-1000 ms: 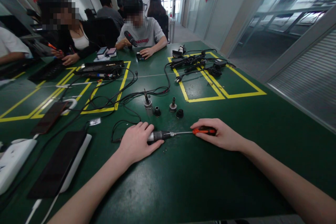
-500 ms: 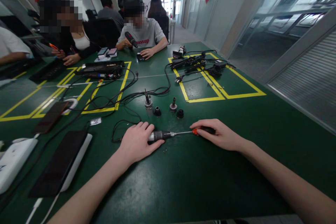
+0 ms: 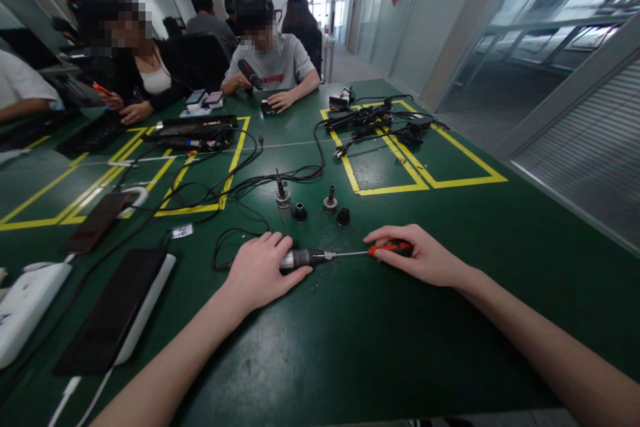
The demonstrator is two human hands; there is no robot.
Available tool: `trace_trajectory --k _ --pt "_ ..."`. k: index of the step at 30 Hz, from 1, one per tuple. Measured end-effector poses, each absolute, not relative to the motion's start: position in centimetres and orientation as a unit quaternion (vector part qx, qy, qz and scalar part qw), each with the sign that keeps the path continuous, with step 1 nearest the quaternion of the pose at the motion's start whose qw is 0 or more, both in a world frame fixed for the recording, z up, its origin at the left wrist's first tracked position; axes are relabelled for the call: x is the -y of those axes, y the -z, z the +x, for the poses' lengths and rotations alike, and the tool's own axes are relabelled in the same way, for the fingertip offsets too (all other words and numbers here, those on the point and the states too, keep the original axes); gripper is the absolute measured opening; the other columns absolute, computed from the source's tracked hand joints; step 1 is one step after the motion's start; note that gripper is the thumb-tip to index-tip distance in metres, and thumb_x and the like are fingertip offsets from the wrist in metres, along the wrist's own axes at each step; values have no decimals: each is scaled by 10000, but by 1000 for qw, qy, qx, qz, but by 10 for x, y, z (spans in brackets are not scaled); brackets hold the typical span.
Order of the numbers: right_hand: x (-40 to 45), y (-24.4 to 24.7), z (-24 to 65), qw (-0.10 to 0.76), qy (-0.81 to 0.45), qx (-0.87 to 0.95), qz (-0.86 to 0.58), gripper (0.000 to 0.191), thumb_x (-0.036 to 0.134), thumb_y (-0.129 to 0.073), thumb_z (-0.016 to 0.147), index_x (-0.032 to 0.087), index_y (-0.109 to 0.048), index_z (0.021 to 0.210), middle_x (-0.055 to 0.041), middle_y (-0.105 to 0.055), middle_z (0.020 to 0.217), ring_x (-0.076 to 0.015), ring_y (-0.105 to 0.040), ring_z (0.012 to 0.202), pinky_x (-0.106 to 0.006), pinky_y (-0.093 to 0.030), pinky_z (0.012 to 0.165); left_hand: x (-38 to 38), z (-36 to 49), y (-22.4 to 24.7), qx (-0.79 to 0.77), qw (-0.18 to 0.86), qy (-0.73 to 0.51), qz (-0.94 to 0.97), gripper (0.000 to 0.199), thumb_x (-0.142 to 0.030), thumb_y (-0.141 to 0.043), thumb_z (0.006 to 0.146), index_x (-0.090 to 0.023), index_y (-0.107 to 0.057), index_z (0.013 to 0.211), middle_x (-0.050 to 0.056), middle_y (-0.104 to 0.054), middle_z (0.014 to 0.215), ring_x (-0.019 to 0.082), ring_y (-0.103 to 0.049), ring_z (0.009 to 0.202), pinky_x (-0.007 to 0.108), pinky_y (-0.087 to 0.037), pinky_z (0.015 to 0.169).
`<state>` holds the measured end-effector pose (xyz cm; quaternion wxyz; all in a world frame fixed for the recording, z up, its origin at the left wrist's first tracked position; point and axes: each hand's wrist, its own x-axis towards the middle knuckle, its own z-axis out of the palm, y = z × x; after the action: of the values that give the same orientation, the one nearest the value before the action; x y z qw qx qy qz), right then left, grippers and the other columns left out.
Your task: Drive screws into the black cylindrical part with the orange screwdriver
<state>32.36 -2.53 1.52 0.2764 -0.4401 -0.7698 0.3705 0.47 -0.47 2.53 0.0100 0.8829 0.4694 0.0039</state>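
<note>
My left hand (image 3: 263,269) is wrapped over a black and silver cylindrical tool (image 3: 303,258) lying on the green table; its rear part is hidden under the palm. Between fingers and thumb, my right hand (image 3: 413,255) grips a red and black screwdriver (image 3: 395,248). The screwdriver's thin shaft points left and its tip meets the tool's front end. Tiny screws (image 3: 314,287) lie just in front of the tool. Behind it stand two metal parts with upright shafts (image 3: 283,197), (image 3: 330,201) and two small black caps (image 3: 300,213), (image 3: 343,216).
A tablet (image 3: 113,310), a phone (image 3: 95,223) and a white power strip (image 3: 33,307) lie at left. Black cables (image 3: 250,177) cross the table. More cables (image 3: 365,119) lie at the back right. Across the table a person (image 3: 277,57) holds a power tool.
The screwdriver handle has turned, showing more red on it, and has shifted very slightly right. My right fingers have opened a little around it. My left hand stays on the tool.
</note>
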Motion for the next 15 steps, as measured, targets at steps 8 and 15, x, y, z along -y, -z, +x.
trace_trajectory --k 8,15 --pt "25 -14 324 263 -390 762 -445 328 435 -564 1010 192 -740 1143 -54 -754 872 -175 -684 713 -305 -554 677 5 5 -26 -469 11 -12 883 403 -608 -626 940 -205 -626 920 65 -702 930 274 -679 888 383 -527 754" --pt "24 -15 323 281 -366 767 -446 270 439 -666 943 209 -758 1051 -58 -736 929 -198 -689 786 -325 -570 732 6 6 -28 -470 11 0 882 404 -608 -616 948 -205 -638 954 72 -712 956 283 -687 924 393 -539 774"
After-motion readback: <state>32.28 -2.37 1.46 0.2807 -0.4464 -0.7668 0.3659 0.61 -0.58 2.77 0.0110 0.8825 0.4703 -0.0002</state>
